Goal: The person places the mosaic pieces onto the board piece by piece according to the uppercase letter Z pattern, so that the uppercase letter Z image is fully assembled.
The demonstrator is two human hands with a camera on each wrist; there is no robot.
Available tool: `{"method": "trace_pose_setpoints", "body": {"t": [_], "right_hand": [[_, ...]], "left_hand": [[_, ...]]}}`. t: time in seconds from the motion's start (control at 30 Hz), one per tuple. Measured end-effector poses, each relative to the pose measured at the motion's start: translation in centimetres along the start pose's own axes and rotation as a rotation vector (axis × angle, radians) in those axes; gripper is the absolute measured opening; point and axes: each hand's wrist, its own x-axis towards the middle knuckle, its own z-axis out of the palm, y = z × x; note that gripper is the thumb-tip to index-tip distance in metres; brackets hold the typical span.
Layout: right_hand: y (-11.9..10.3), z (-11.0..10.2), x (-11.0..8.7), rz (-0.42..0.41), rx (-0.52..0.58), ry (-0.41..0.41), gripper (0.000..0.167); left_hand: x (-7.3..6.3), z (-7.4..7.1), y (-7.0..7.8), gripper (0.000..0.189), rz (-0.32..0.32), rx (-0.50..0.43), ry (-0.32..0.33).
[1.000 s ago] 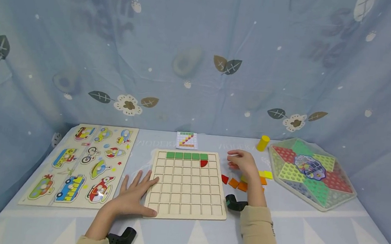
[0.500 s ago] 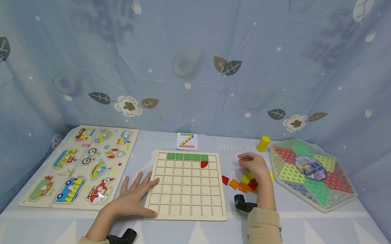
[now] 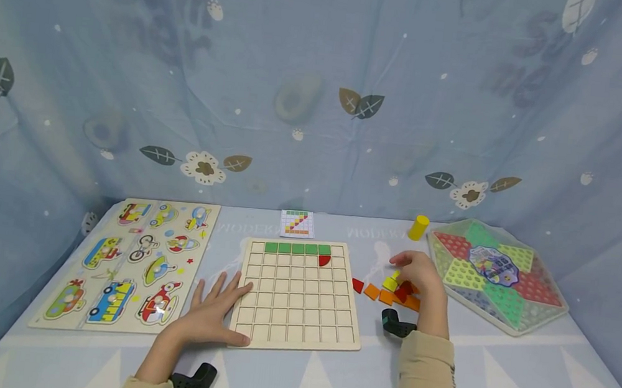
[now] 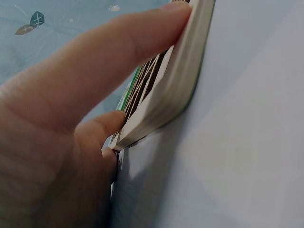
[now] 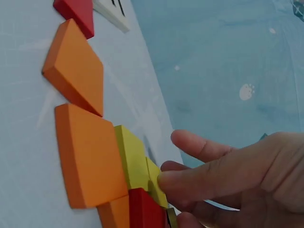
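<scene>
A wooden grid board (image 3: 298, 300) lies in front of me, a row of several green square tiles (image 3: 297, 249) along its top. Below the row's right end sits a red quarter-circle tile (image 3: 324, 260). My left hand (image 3: 208, 318) rests with spread fingers on the board's left edge, thumb at the near corner. Over a small pile right of the board, my right hand (image 3: 422, 279) has its fingers loosely bent. In the right wrist view its thumb tip is right at a yellow tile (image 5: 155, 179), beside a red tile (image 5: 145, 209) and orange tiles (image 5: 90, 156).
A printed pattern card (image 3: 297, 224) stands behind the board. To the left lies a vehicle peg puzzle (image 3: 135, 264). A yellow cylinder (image 3: 419, 228) and a hexagonal Chinese checkers board (image 3: 497, 275) are at the right. A patterned curtain (image 3: 317, 126) hangs along the back.
My right hand has moved right and slightly nearer, from beside the board to over the tile pile, uncovering some yellow, red and orange tiles. My left hand stays in place.
</scene>
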Motion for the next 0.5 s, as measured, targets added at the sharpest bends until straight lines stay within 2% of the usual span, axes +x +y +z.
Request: {"method": "trace_pose_setpoints", "body": {"t": [0.2, 0.5], "right_hand": [[-0.21, 0.43, -0.18, 0.006, -0.092, 0.002, 0.033], [-0.35, 0.43, -0.10, 0.000, -0.100, -0.005, 0.037]], "left_hand": [[-0.05, -0.02, 0.03, 0.105, 0.000, 0.005, -0.002], [-0.07, -0.08, 0.02, 0.104, -0.002, 0.001, -0.009]]}}
